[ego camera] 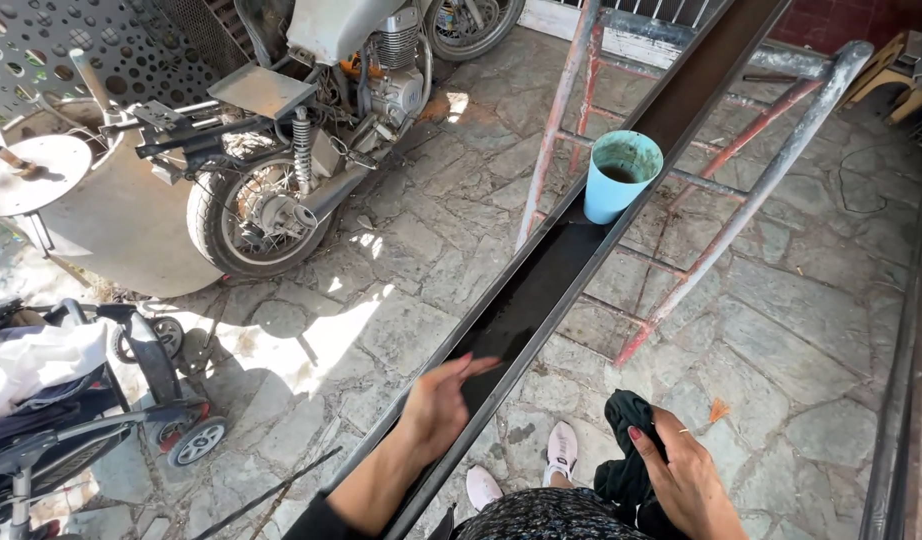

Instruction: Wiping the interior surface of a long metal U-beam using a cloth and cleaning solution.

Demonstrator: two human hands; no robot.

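Background items. A white-tanked motorcycle [311, 110] stands at upper left on the irregular grey stone-slab floor [771, 340], its spoked rear wheel [256, 215] near a round grey metal drum [121, 225]. A perforated metal sheet [71, 40] stands behind the drum. A dark-framed baby stroller [71, 400] with small grey wheels occupies the lower left. A paint-spattered red metal trestle [681, 180] stands at centre right. A thin dark rod [271, 492] lies on the floor.
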